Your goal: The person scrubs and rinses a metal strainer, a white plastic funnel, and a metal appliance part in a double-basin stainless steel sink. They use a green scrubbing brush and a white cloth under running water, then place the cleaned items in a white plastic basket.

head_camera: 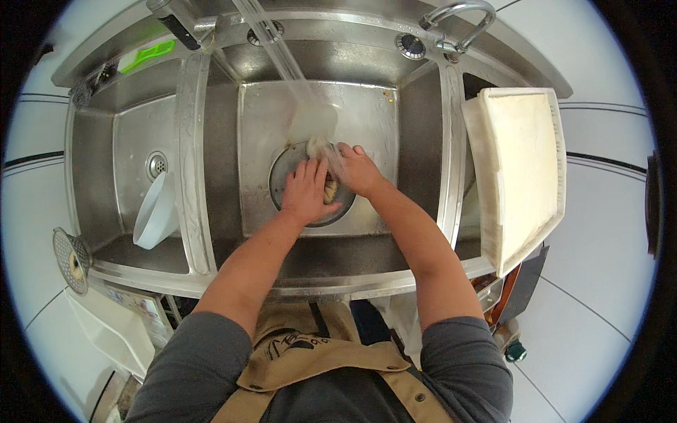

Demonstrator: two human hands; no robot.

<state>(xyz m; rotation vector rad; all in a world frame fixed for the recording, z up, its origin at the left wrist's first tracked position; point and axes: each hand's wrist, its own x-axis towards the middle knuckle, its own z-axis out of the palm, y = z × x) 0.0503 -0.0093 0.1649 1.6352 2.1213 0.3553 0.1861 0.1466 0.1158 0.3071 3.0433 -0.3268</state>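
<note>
A stream of water runs from above into the middle basin of a stainless steel sink (370,113). Low in that basin lies a round dark metal piece (283,190), perhaps a pan or drain cover. Over it my left hand (307,193) rests palm down, fingers spread, against a yellowish-brown item (330,189) that I cannot identify. My right hand (359,168) is at the other side, its fingers curled beside the falling water. A pale, blurred thing (317,147) shows at the fingertips; whether either hand grips it is unclear.
In the left basin a white plastic bowl (156,214) leans on its side near a drain (156,165). A large white plastic tray (523,174) lies across the right basin. Behind are a bright green-handled tool (153,53) and a curved faucet (478,26). A perforated metal strainer (71,261) hangs at left.
</note>
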